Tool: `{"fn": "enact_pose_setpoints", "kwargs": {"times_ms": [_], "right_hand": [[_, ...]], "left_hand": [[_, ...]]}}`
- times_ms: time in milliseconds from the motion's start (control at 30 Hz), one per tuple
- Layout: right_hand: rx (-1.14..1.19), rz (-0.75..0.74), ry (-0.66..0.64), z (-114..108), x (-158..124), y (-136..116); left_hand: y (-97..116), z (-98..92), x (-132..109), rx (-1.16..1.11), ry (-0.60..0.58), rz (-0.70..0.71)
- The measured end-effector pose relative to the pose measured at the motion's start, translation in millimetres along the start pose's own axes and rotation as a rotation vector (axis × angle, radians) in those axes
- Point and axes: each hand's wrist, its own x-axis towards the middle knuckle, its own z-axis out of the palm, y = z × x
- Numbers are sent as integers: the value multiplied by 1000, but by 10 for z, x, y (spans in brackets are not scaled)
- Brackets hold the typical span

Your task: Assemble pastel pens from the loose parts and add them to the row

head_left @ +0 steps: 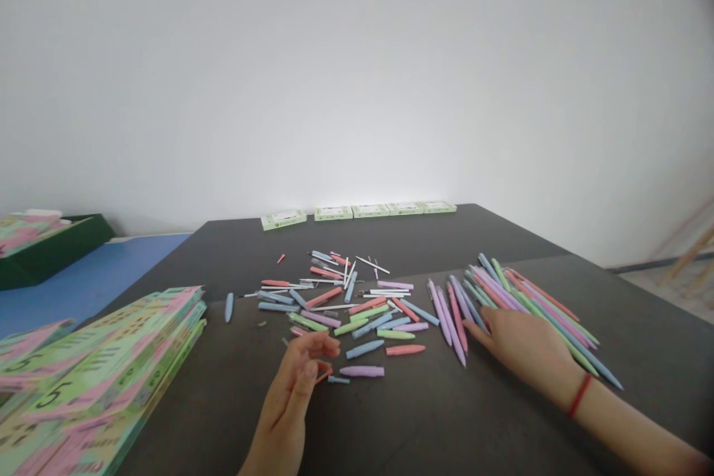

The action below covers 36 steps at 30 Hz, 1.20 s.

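Observation:
My left hand point(293, 390) is at the near side of the loose pen parts, fingers curled towards the thumb. A small red pen part point(324, 372) shows at its fingertips. Close by lie a small blue piece point(339, 380) and a purple pen barrel point(362, 371). My right hand point(521, 346), a red cord around its wrist, rests palm down over a row of whole pens point(550, 305) in purple, blue, green and red. Its fingertips touch the pens and are partly hidden. Left of it are purple pens point(446, 316) and a red pen point(457, 316).
Pen barrels point(365, 327) and white refills point(384, 292) lie scattered mid-table. Flat green boxes point(371, 210) line the wall edge. Green-and-pink printed packs point(105, 372) are stacked at left, near a dark green bin point(61, 249) on a blue surface point(139, 256).

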Motion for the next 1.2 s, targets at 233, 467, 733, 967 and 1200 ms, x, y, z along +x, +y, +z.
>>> {"fn": "enact_pose_setpoints", "kwargs": {"times_ms": [233,467,733,967,1200], "right_hand": [[214,-383,227,50,80,-412],[123,-409,277,325,79,-178],[192,-471,142,-30,229,-606],[25,-405,172,82,202,-814],[289,-542,141,135,201,-960]], "left_hand": [[47,4,-14,-9,-2,-5],[25,16,-11,48,-2,20],[52,99,-33,581,-282,96],[72,51,95,876,-393,152],[70,72,88,1019,-394,207]]}}
